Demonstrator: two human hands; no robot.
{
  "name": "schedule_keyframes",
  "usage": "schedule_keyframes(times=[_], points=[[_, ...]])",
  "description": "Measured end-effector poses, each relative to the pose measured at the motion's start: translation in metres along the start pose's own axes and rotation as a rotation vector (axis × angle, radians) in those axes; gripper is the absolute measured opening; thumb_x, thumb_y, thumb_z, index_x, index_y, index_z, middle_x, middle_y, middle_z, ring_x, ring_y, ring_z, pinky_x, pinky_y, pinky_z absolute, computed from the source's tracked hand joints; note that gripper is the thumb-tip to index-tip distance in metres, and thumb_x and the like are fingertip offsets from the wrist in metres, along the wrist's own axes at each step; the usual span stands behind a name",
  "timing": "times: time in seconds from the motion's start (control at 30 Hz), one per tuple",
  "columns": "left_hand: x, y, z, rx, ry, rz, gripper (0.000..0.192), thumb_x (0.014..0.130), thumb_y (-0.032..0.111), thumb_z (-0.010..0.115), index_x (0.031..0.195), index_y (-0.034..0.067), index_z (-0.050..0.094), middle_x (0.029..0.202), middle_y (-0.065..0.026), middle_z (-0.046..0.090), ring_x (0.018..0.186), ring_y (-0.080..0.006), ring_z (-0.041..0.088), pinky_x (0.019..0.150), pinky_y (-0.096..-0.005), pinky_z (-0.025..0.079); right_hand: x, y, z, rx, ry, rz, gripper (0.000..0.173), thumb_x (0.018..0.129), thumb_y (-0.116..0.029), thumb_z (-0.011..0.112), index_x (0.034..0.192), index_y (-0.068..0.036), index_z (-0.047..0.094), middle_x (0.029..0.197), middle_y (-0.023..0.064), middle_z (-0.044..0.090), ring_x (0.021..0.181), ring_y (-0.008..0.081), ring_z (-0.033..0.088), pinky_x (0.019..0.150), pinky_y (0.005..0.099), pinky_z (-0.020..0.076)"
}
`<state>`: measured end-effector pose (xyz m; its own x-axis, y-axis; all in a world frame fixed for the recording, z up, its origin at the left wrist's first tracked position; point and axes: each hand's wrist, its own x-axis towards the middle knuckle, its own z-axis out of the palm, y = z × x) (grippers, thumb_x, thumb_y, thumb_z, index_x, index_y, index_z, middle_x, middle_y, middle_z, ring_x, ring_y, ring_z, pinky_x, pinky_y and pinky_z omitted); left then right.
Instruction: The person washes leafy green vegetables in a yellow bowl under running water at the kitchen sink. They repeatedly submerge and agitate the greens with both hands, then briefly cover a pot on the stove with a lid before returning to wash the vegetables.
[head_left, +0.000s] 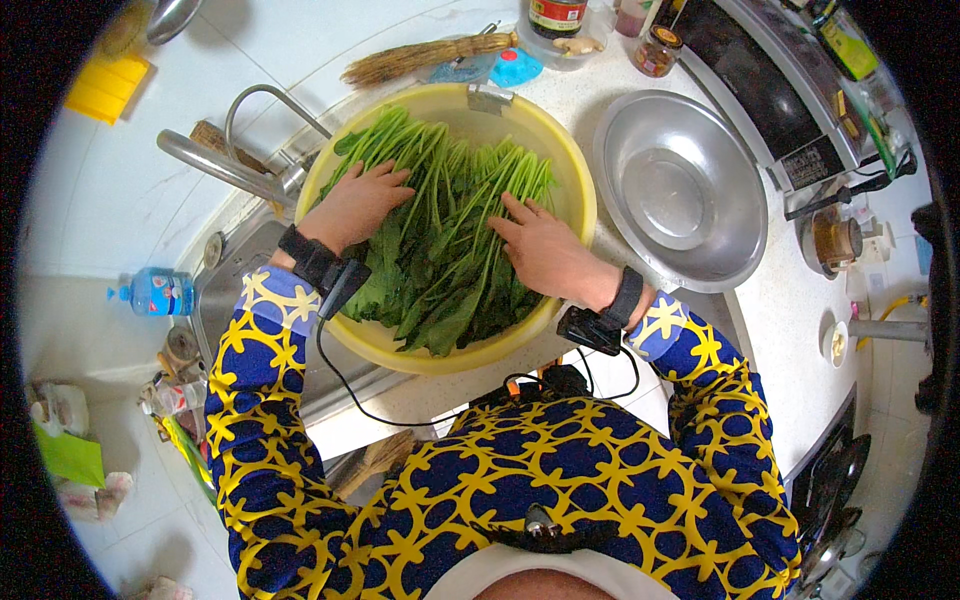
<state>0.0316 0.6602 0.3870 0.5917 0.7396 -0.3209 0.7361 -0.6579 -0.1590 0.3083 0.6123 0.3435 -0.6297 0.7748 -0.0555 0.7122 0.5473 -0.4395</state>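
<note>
A large yellow plastic basin (457, 364) holds leafy greens (442, 277), their pale green stems towards the far side and dark leaves towards me. My left hand (356, 204) rests on the stems and leaves at the basin's left, fingers spread. On the right part of the greens lies my right hand (544, 247), its fingers apart and touching the stems. Neither hand is closed round anything. Both wrists wear black straps with small devices, and a cable runs from them.
Right of the basin stands a steel bowl (682, 191). A faucet (225, 165) and steel sink (232, 277) lie left. Behind are a straw brush (427, 58), a blue scrubber (516, 67) and a glass jar (658, 51). A microwave oven (757, 75) is at the back right.
</note>
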Motion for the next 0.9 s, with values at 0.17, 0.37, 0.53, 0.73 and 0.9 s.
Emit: schedule_keyframes(times=[0.17, 0.37, 0.53, 0.73, 0.9], points=[[0.002, 0.017, -0.016, -0.066, 0.272, 0.065, 0.039, 0.075, -0.001, 0.052, 0.112, 0.009, 0.057, 0.122, -0.0098, 0.054, 0.12, -0.0289, 0.045, 0.097, -0.0463, 0.038, 0.0, 0.006, -0.001, 0.253, 0.291, 0.105, 0.044, 0.079, -0.01, 0.053, 0.12, 0.003, 0.046, 0.13, 0.0327, 0.037, 0.116, 0.0459, 0.044, 0.096, 0.0446, 0.0398], [0.051, 0.054, -0.004, -0.578, 0.136, 0.038, 0.036, 0.078, 0.003, 0.049, 0.113, -0.001, 0.053, 0.108, -0.0226, 0.058, 0.103, -0.0375, 0.054, 0.089, -0.0416, 0.044, 0.039, 0.02, -0.008, 0.778, 0.304, 0.565, 0.046, 0.078, -0.019, 0.062, 0.111, 0.01, 0.052, 0.105, 0.0264, 0.058, 0.093, 0.0347, 0.059, 0.076, 0.0427, 0.0477], [0.079, 0.075, 0.021, -0.734, -0.057, 0.001, 0.026, 0.077, 0.01, 0.052, 0.099, -0.003, 0.055, 0.094, -0.0254, 0.06, 0.094, -0.0415, 0.056, 0.082, -0.046, 0.045, 0.074, 0.025, -0.005, 1.012, 0.092, 0.789, 0.05, 0.082, -0.033, 0.062, 0.098, 0.014, 0.058, 0.089, 0.0185, 0.064, 0.079, 0.0245, 0.062, 0.061, 0.0411, 0.0487], [0.067, 0.08, 0.031, -1.054, 0.029, 0.01, 0.028, 0.075, 0.012, 0.052, 0.094, -0.008, 0.057, 0.093, -0.0272, 0.06, 0.091, -0.0407, 0.057, 0.08, -0.0432, 0.045, 0.104, 0.042, 0.019, 0.587, -0.097, 0.554, 0.047, 0.08, -0.033, 0.063, 0.1, 0.009, 0.059, 0.093, 0.0184, 0.064, 0.08, 0.0268, 0.062, 0.063, 0.0395, 0.0485], [0.06, 0.068, 0.028, -1.162, 0.012, -0.167, 0.04, 0.078, 0.011, 0.051, 0.114, -0.005, 0.053, 0.106, -0.0211, 0.061, 0.102, -0.0326, 0.057, 0.092, -0.0364, 0.042, 0.1, 0.073, 0.035, 0.645, 0.203, 0.631, 0.034, 0.074, -0.013, 0.07, 0.101, 0.005, 0.06, 0.09, 0.015, 0.065, 0.075, 0.025, 0.062, 0.064, 0.0365, 0.0499]])
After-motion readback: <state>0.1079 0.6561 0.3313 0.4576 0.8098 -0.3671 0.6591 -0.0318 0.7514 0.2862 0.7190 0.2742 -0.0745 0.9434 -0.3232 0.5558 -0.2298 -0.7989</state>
